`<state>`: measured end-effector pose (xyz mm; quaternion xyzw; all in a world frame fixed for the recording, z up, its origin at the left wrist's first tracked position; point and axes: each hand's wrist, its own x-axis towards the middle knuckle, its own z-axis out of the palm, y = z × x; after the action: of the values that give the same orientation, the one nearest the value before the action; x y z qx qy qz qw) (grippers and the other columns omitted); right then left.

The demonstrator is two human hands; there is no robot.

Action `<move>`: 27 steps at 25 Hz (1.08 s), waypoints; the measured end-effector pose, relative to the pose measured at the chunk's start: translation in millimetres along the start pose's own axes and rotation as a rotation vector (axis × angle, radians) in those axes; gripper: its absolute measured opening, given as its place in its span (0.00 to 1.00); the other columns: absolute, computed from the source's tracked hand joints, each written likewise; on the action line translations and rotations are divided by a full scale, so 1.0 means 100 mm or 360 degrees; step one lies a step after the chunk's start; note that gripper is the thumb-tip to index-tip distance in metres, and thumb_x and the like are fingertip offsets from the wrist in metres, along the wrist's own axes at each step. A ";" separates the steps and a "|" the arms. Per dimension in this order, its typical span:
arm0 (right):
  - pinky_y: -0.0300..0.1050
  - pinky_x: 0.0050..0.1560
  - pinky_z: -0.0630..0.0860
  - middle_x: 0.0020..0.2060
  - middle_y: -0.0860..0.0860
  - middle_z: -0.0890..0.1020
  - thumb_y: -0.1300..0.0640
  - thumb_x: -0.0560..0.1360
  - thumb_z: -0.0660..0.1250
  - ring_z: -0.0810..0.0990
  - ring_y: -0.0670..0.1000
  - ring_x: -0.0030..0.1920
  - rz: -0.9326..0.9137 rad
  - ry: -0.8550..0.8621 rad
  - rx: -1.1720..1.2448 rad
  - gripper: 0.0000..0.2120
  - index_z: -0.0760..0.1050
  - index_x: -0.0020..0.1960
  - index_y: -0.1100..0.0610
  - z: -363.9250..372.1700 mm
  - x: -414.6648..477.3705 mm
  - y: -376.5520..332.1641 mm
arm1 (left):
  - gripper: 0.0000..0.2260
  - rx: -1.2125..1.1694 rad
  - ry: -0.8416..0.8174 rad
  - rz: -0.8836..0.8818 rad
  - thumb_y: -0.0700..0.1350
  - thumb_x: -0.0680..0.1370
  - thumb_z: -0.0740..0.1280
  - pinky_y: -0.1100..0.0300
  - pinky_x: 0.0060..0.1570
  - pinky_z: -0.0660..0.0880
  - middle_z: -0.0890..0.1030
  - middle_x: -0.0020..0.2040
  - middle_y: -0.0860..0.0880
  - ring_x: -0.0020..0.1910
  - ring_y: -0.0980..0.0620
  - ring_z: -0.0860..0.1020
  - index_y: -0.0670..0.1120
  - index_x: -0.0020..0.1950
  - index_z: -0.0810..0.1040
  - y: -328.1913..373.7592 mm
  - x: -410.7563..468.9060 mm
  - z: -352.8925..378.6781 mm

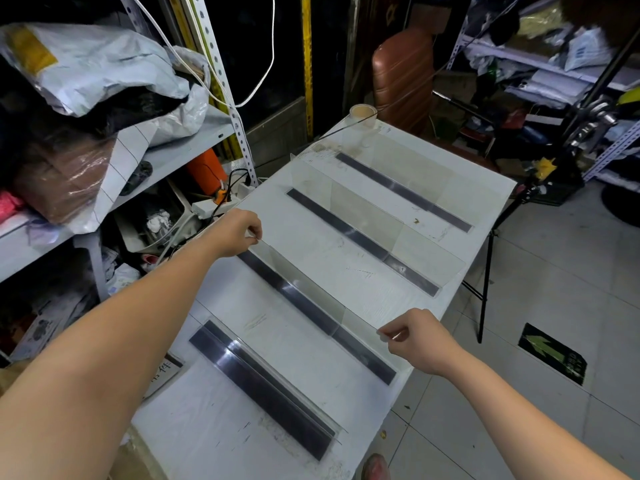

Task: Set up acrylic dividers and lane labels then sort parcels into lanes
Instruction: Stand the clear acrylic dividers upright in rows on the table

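A clear acrylic divider stands upright across the white table on a dark base strip. My left hand pinches its top edge at the left end. At the right end my right hand pinches the same edge. Two more upright dividers stand farther back, the middle divider and the far divider, each on its own dark strip. A fourth divider sits nearest me and leans low over its strip.
A tape roll sits at the table's far corner. Left of the table stands a metal shelf with bags and parcels and cables. A paper label lies at the table's left edge. A tripod and tiled floor are at right.
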<state>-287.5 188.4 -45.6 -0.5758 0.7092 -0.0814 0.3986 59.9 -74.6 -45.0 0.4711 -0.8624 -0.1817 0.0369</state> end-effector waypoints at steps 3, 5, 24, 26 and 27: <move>0.27 0.28 0.66 0.46 0.48 0.87 0.64 0.76 0.69 0.76 0.36 0.27 0.0028 0.0020 0.0013 0.11 0.87 0.52 0.55 -0.04 0.02 0.00 | 0.09 0.0000 0.0016 0.0012 0.33 0.73 0.74 0.58 0.49 0.76 0.81 0.42 0.52 0.44 0.53 0.78 0.47 0.41 0.83 0.00 0.03 0.00; 0.27 0.28 0.67 0.47 0.45 0.87 0.65 0.76 0.69 0.77 0.33 0.29 0.0050 0.0009 0.0005 0.12 0.87 0.55 0.54 -0.05 0.03 0.00 | 0.09 -0.0016 0.0026 -0.0010 0.34 0.73 0.74 0.57 0.50 0.77 0.81 0.42 0.52 0.45 0.53 0.78 0.48 0.41 0.82 0.00 0.03 0.00; 0.29 0.41 0.75 0.49 0.43 0.87 0.62 0.76 0.72 0.83 0.39 0.47 0.0017 0.0040 -0.0068 0.12 0.86 0.57 0.52 -0.08 0.01 0.07 | 0.06 -0.0077 0.0162 -0.0034 0.33 0.74 0.74 0.59 0.50 0.73 0.81 0.46 0.49 0.47 0.50 0.78 0.43 0.46 0.83 0.09 0.06 0.11; 0.30 0.42 0.76 0.48 0.43 0.87 0.63 0.75 0.71 0.83 0.39 0.47 0.0015 0.0050 -0.0070 0.13 0.86 0.57 0.52 -0.09 0.00 0.09 | 0.06 -0.0079 0.0154 -0.0041 0.34 0.75 0.74 0.59 0.50 0.74 0.81 0.46 0.49 0.47 0.51 0.78 0.44 0.46 0.83 0.10 0.07 0.12; 0.29 0.40 0.75 0.48 0.43 0.87 0.63 0.75 0.71 0.83 0.39 0.46 0.0014 0.0047 -0.0075 0.13 0.87 0.57 0.52 -0.09 0.00 0.09 | 0.06 -0.0078 0.0148 -0.0044 0.34 0.75 0.74 0.59 0.50 0.74 0.80 0.46 0.50 0.48 0.51 0.78 0.44 0.46 0.82 0.11 0.07 0.12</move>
<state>-300.3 188.2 -45.4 -0.5806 0.7193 -0.0714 0.3748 44.8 -71.6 -53.4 0.4900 -0.8483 -0.1813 0.0860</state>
